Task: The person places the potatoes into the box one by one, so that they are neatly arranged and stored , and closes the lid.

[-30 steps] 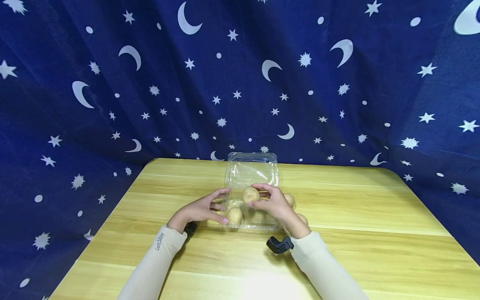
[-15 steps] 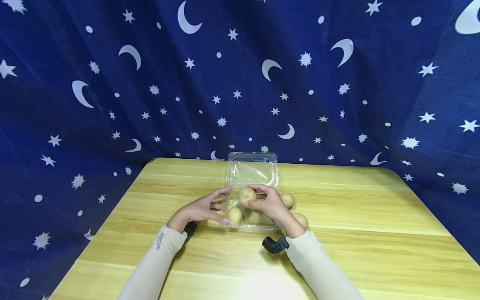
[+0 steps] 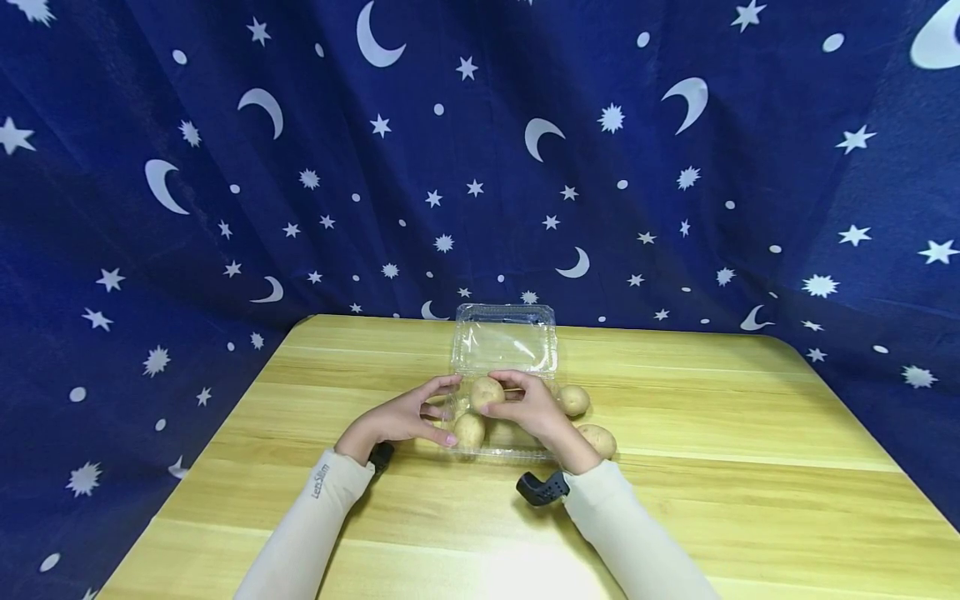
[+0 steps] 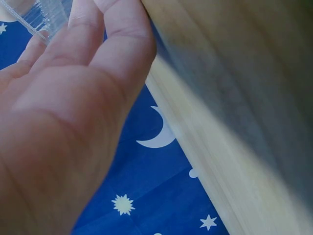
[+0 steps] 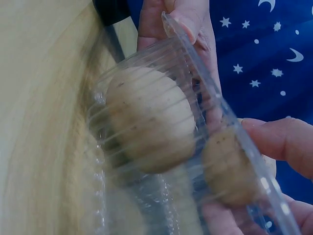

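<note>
My right hand [image 3: 528, 408] pinches a round, pale brown potato [image 3: 487, 394] between thumb and fingers, over the left half of a clear plastic clamshell container [image 3: 510, 454]. My left hand [image 3: 408, 414] holds the container's left end, thumb at the front corner and fingers along the far side. Inside, at the front left, lies another potato [image 3: 469, 432]. The right wrist view shows that potato [image 5: 149, 120] through the ribbed wall, with the held potato [image 5: 230, 169] beyond the rim. My left hand [image 4: 73, 83] fills much of the left wrist view.
Two potatoes lie right of the container, one farther back [image 3: 574, 400] and one nearer [image 3: 597, 441]. The container's lid [image 3: 504, 337] stands open at the back. A blue curtain [image 3: 480, 150] with moons and stars hangs behind the wooden table [image 3: 712, 400].
My right hand has moved left with the potato, bringing it closer to the one in the container's front left. My left hand stays in place.
</note>
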Motion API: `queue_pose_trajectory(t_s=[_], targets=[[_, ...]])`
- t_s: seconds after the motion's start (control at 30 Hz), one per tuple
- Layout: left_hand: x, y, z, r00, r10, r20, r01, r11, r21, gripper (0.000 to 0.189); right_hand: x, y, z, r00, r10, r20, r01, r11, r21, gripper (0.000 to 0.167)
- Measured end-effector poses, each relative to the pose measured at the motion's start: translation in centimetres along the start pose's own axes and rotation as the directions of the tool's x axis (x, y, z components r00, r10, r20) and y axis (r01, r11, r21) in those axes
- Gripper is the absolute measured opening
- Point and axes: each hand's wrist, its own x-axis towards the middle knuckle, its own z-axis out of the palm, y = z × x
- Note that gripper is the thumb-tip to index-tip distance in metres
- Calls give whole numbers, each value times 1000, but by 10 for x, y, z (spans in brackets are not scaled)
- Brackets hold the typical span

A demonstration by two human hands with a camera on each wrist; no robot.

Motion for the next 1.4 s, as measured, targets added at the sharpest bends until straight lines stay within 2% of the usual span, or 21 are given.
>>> queue_pose_trajectory(t_s=[0.53, 1.1, 1.4], targets=[[0, 0, -1, 1000, -3, 11, 3, 1000, -5, 104, 3, -1, 9, 999, 36, 10, -36, 999, 8, 61], [0, 0, -1, 1000, -11, 10, 11, 1000, -10, 105, 4, -5, 20, 995, 74, -61, -74, 997, -7, 56], [0, 1, -1, 1000, 5, 13, -4, 1000, -22, 105, 5, -5, 23, 992, 90, -89, -93, 995, -32, 52]])
